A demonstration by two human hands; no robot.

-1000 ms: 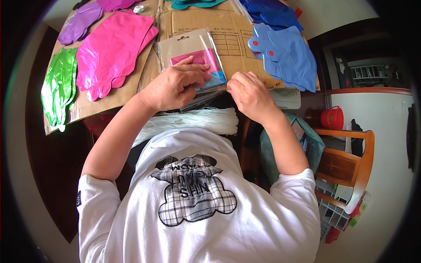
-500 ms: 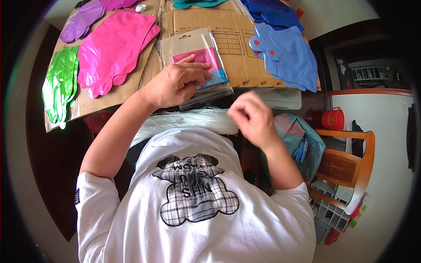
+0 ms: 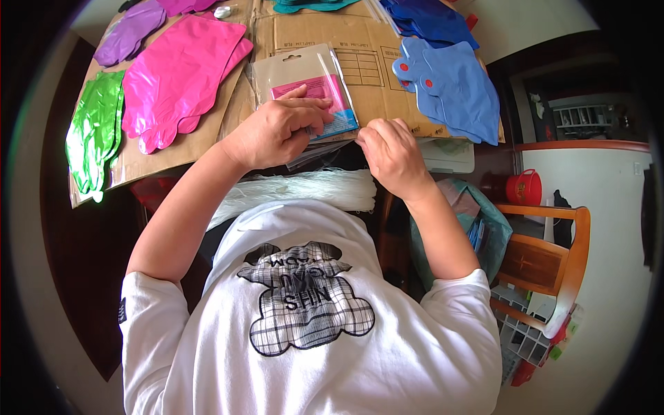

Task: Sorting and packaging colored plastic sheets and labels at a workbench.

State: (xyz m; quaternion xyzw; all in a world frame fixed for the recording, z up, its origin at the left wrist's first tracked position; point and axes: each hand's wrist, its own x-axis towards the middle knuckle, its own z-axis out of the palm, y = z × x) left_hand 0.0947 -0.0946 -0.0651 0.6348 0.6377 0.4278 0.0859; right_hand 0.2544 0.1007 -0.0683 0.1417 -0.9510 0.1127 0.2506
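Observation:
A clear plastic bag (image 3: 336, 75) with a hanging slot lies at the near edge of the cardboard, a pink and blue packet (image 3: 342, 124) inside it. My left hand (image 3: 278, 131) holds the bag down, with bent fingers over the packet and its thumb hidden. At the bag's near right corner, my right hand (image 3: 393, 155) is closed in a pinch at the edge of the flap. The flap hangs past the cardboard edge, partly behind my hands. Below it, a bundle of white strands (image 3: 311, 190) lies across my lap.
Cardboard (image 3: 304, 34) covers the table. Foil balloons lie flat on it: pink (image 3: 183, 76), green (image 3: 97, 131) and purple (image 3: 131, 31) at left, light blue (image 3: 456, 93) and dark blue (image 3: 429, 21) at right. A wooden chair (image 3: 536, 259) and red bucket (image 3: 526, 187) stand right.
My right hand has moved up and left to the bag's near right corner. The flap is less spread out below the table edge. My left hand has stayed in place.

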